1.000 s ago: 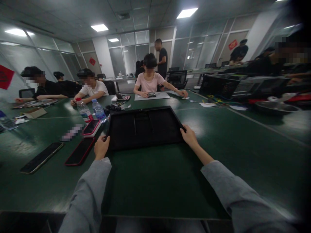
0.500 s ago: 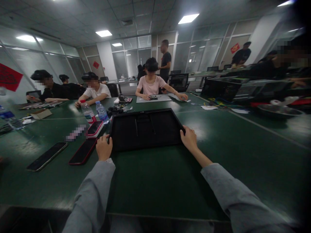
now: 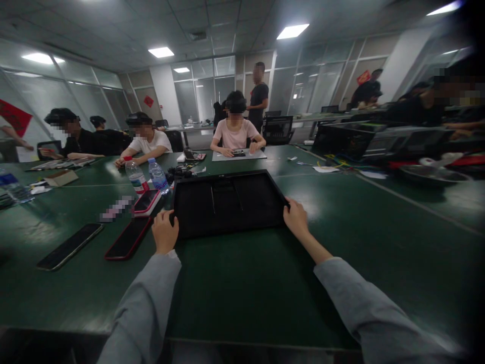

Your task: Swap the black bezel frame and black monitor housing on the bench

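Observation:
A black rectangular monitor casing (image 3: 193,205) lies on the green table in front of me, its raised rim facing up. Two thin light lines run across its recessed inside. My left hand (image 3: 165,231) is curled around the left edge near the front corner. At the right edge, the fingers of my right hand (image 3: 296,218) wrap over the rim, also near its front corner. Both hands are closed on the casing, and some fingertips are hidden behind the rim.
Left of the casing lie a red-edged phone (image 3: 128,239), a dark phone (image 3: 70,246) and a pink-edged phone on a white box (image 3: 147,203). Two water bottles (image 3: 157,176) stand behind them. A person (image 3: 235,132) sits opposite at a grey pad. Computer cases (image 3: 343,139) and a metal bowl (image 3: 430,174) are at right.
The casing and both my hands stay almost in place; my left hand shifts slightly to the right. The person opposite has drawn an outstretched arm back to the pad.

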A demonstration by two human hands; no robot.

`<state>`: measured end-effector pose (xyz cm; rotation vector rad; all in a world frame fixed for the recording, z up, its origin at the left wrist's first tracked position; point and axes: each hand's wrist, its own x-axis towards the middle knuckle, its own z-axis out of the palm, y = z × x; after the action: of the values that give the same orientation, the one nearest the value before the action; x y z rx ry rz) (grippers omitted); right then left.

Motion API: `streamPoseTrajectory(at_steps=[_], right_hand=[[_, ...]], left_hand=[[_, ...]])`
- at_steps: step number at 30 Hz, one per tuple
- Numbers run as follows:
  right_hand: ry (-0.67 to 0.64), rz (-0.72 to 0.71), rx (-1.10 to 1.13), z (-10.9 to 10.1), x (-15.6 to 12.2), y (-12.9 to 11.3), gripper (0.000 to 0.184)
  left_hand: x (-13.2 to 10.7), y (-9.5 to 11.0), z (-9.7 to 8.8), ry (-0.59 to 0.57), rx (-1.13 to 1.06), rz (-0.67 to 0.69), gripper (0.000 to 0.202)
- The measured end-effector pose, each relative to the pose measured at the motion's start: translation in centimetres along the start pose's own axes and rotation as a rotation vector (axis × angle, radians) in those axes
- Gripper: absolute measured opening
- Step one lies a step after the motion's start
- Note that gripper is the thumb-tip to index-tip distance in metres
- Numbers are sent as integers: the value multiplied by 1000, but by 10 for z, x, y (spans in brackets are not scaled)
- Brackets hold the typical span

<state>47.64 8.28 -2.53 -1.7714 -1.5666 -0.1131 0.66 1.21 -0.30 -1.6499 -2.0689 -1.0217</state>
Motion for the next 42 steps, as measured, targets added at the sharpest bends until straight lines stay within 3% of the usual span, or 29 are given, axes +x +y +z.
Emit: streamPoseTrajectory(at_steps=[6,11,15,23,42], right_hand=[[94,-118,-133,-5,-13,-29,50],[29,-282,-115,3,-34,-64,51],[-50,-386,-138,8,-44,-83,53],[-161,-373,-202,23,-27,-87,49],[-194,-358,-133,21,-23,-87,47]], left_hand=[[-6,27,-5,14,65,141,31],[-11,50,1,-66,18,302,34],[-14,55,11,-144,33,398,45],[-8,54,33,-206,119,349,56],[-5,58,26,-246,52,337,48]])
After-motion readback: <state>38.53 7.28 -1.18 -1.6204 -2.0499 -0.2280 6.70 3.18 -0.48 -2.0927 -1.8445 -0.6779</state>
